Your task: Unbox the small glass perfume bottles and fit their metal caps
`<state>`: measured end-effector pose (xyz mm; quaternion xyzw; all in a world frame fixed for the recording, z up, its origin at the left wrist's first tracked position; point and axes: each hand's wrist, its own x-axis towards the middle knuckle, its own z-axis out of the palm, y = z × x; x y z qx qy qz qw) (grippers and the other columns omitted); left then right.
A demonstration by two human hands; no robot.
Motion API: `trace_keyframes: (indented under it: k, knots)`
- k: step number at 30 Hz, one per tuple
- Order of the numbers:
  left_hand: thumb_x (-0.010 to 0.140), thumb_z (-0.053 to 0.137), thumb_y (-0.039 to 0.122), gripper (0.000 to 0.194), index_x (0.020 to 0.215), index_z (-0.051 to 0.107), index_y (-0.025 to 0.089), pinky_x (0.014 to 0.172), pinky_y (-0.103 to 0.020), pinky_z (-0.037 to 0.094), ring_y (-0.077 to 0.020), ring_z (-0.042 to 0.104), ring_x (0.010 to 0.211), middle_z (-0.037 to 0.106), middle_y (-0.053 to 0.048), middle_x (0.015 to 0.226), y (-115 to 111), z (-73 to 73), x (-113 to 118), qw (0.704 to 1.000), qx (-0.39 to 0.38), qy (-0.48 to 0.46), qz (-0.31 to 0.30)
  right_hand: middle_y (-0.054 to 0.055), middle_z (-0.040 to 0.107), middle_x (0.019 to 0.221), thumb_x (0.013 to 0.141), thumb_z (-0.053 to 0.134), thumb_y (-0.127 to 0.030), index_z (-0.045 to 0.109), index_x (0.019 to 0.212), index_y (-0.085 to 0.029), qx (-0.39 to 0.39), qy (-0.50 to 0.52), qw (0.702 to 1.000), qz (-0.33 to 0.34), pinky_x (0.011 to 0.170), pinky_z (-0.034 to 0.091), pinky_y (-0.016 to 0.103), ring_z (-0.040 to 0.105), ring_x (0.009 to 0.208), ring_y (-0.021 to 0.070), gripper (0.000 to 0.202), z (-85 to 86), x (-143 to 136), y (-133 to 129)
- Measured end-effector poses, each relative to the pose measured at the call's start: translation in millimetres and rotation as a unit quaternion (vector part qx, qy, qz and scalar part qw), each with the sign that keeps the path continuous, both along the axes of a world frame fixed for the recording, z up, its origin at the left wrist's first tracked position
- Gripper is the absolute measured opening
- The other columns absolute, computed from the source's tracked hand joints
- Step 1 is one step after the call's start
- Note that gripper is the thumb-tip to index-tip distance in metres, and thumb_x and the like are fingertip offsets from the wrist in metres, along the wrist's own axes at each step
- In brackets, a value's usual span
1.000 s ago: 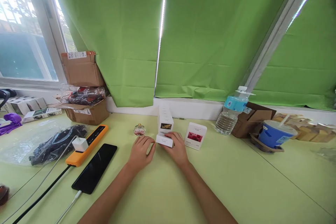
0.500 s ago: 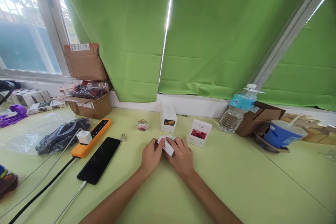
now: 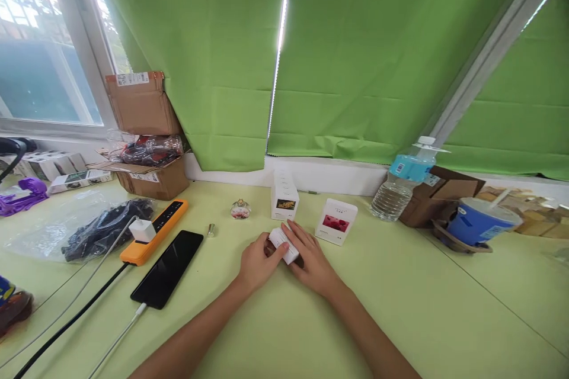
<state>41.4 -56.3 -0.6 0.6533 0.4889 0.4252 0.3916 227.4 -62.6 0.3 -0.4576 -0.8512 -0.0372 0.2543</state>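
Small white box (image 3: 284, 244) between left hand (image 3: 256, 263) and right hand (image 3: 313, 257)

Held tilted at mid-table, left fingers curled round 1 end with thumb across the white face, right fingers along the other side, tips at the far edge. Impossible to tell whether touching the table (image 3: 284, 337).

Directly beyond, in the way of any forward reach: white carton (image 3: 284, 195). Close by the right fingers, upright white packet (image 3: 336, 222). Farther left, small glass bottle (image 3: 240, 209) with gold-coloured top, silvery cylinder (image 3: 210, 230), black phone (image 3: 167, 269) on a white cable, orange power strip (image 3: 151, 237) with 1 white plug. Well to the right, water bottle (image 3: 393, 196) and blue cup (image 3: 480, 223).

On the carton, a yellow-and-dark picture; on the packet, a red one; print on both too small to read. On the water bottle, a blue label.

Pale yellow-green tabletop, dark seam at right. Behind, green blinds (image 3: 338, 65) split by 1 bright slit; at far left, window (image 3: 40, 65).
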Motion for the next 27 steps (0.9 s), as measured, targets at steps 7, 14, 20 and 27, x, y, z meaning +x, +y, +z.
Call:
trace_keyframes:
  k: [7,14,20,27]
  knots:
    - [0.077,0.065,0.04,0.03,0.091,0.059,0.015,0.051,-0.021,0.035,-0.0116,0.054,0.062,0.063,-0.002,0.078,2,12.3,-3,0.968,-0.111,-0.184,-0.13,0.013,0.05,0.128,0.072,0.068,-0.056,0.03,0.146,-0.029,-0.002,-0.02,0.999,-0.046,0.094,0.041,0.046,0.044,0.12,0.0337,0.087,17.2,-5,-12]
    - [0.077,0.067,0.04,0.039,0.104,0.061,0.013,0.05,-0.02,0.032,-0.0098,0.051,0.06,0.063,-0.003,0.075,9,8.1,-11,0.954,-0.135,-0.176,-0.2,0.009,0.056,0.119,0.062,0.067,-0.073,0.045,0.128,-0.026,-0.068,0.022,0.997,-0.034,0.095,0.036,0.045,0.049,0.111,0.0312,0.084,26.1,-9,-17]
    - [0.08,0.063,0.041,0.048,0.121,0.051,0.018,0.049,-0.02,0.038,-0.0109,0.056,0.059,0.065,-0.002,0.078,12,4.1,-14,0.954,-0.13,-0.188,-0.193,0.009,0.058,0.116,0.064,0.068,-0.071,0.046,0.124,-0.026,-0.065,0.065,0.993,-0.073,0.091,0.037,0.044,0.051,0.108,0.031,0.078,17.1,-13,-12]
    - [0.075,0.063,0.031,0.046,0.116,0.049,0.018,0.049,-0.023,0.046,-0.0105,0.057,0.052,0.065,-0.002,0.081,18,7.3,-12,0.954,-0.162,-0.159,-0.195,0.009,0.06,0.112,0.065,0.066,-0.074,0.048,0.122,-0.025,-0.037,0.033,0.997,-0.062,0.091,0.036,0.044,0.053,0.105,0.0303,0.077,15.4,-16,-12]
